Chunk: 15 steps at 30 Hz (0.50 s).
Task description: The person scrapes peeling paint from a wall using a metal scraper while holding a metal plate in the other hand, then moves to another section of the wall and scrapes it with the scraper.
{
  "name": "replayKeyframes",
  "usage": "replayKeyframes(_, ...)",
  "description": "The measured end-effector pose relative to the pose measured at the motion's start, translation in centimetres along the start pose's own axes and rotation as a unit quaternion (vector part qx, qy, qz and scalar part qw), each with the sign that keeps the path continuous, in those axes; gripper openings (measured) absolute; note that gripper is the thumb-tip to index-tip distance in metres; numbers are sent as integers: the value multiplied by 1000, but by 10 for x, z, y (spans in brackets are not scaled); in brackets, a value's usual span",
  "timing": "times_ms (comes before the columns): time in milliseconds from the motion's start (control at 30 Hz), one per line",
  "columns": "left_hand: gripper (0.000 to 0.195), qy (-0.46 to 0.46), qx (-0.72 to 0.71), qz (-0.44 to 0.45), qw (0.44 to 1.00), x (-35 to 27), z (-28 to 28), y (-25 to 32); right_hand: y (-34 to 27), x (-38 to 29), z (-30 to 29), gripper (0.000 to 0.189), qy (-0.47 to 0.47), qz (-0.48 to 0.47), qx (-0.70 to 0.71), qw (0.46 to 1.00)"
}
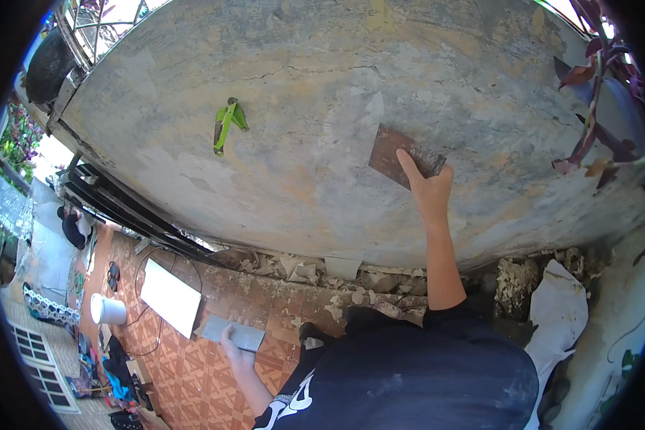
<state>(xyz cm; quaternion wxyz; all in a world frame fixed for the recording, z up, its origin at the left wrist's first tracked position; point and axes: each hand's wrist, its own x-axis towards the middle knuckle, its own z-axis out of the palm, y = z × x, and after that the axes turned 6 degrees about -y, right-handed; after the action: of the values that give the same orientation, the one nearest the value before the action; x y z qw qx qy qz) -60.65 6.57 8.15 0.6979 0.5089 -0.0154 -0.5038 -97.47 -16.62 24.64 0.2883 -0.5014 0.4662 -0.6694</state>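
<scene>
My right hand (427, 180) grips a flat brown block (395, 148), perhaps a sanding block or scraper, against the patchy grey and ochre plastered wall (312, 161). Its far edge is rough and speckled. My left hand (235, 349) is low at my side, holding a flat grey rectangular plate (247, 336) with the thumb on top. What kind of tool the plate is, I cannot tell. On the wall, to the left of the brown block and apart from it, hangs a bright green strip-like object (226, 126). A thin crack (290, 68) runs across the upper wall.
Plaster flakes (301, 269) litter the wall's foot. A white board (171, 297), a white bucket (107, 310) and a cable lie over the patterned tiles (204, 376). Plant stems with purple leaves (596, 107) hang at right, above a crumpled white sheet (559, 301). Another person (75, 228) crouches far left.
</scene>
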Motion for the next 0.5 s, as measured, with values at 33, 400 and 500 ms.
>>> replayKeyframes(33, 53, -12, 2, 4, 1000, -3, 2, -3, -7, 3, 0, 23, -5, 2, 4, 1000)
replayKeyframes(400, 53, 15, 0, 17, 1000, -18, 41, -18, -20, 26, -8, 18, 3, -158, -77, 984)
replayKeyframes(500, 51, 12, -3, 13, 1000, -13, 49, -21, -11, 40, 0, 17, 13, -220, -47, 974)
